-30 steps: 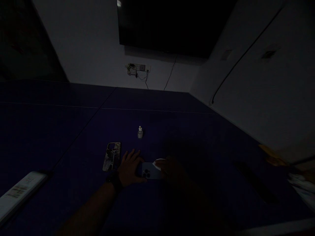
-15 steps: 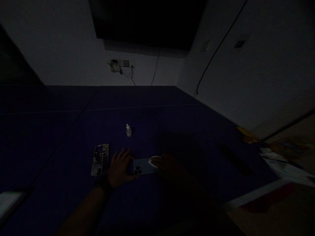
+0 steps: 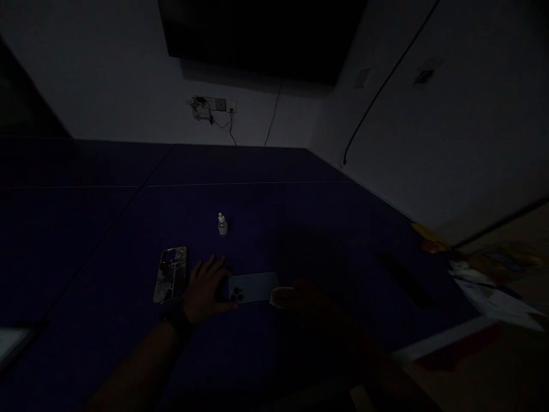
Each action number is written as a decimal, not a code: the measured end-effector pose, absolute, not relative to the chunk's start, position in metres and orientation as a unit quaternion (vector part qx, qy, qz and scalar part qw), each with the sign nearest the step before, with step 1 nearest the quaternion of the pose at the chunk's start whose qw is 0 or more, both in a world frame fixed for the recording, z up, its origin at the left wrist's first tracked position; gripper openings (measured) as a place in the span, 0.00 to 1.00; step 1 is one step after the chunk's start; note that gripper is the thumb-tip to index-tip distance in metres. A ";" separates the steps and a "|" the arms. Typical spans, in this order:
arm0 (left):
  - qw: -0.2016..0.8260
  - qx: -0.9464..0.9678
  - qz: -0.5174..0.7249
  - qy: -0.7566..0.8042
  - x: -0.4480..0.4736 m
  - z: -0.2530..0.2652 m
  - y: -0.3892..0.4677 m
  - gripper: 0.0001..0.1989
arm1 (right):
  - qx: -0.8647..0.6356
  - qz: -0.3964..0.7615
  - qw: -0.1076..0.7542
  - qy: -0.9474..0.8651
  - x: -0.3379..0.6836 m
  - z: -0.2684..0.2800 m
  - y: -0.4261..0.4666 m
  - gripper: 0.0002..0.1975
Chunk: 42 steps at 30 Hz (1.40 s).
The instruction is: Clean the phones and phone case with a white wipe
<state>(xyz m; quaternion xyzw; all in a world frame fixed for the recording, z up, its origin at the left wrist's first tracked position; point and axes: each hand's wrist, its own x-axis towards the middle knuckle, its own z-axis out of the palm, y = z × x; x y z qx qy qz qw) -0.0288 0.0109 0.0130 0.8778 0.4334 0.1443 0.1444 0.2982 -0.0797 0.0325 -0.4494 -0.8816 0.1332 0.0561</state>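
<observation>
A light blue smartphone (image 3: 256, 286) lies back up on the dark blue surface, its camera lenses toward the left. My left hand (image 3: 206, 290) is open, fingers spread, with thumb and forefinger touching the phone's camera end. At the other end my right hand (image 3: 302, 297) presses a white wipe (image 3: 278, 300) under its fingers, at the phone's lower right corner; deep shadow hides much of this hand. Left of my left hand lies a patterned phone case (image 3: 171, 276). Beyond the phone a small dropper bottle (image 3: 222, 225) with a white cap stands upright.
A dark flat strip-like object (image 3: 405, 279) lies to the right. Papers and wrappers (image 3: 493, 289) are heaped past the right edge. A pale box-like object (image 3: 12, 344) sits at far left. Behind, a large screen (image 3: 261, 37) and sockets (image 3: 214, 106) are on the wall.
My right hand has slid the wipe off the middle of the phone's back toward its lower right corner. My left hand stays at the camera end. The view has shifted slightly.
</observation>
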 end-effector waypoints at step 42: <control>0.178 0.869 0.119 0.445 -0.025 0.027 0.007 0.38 | -0.414 0.122 0.072 -0.899 0.284 0.038 -0.057 0.29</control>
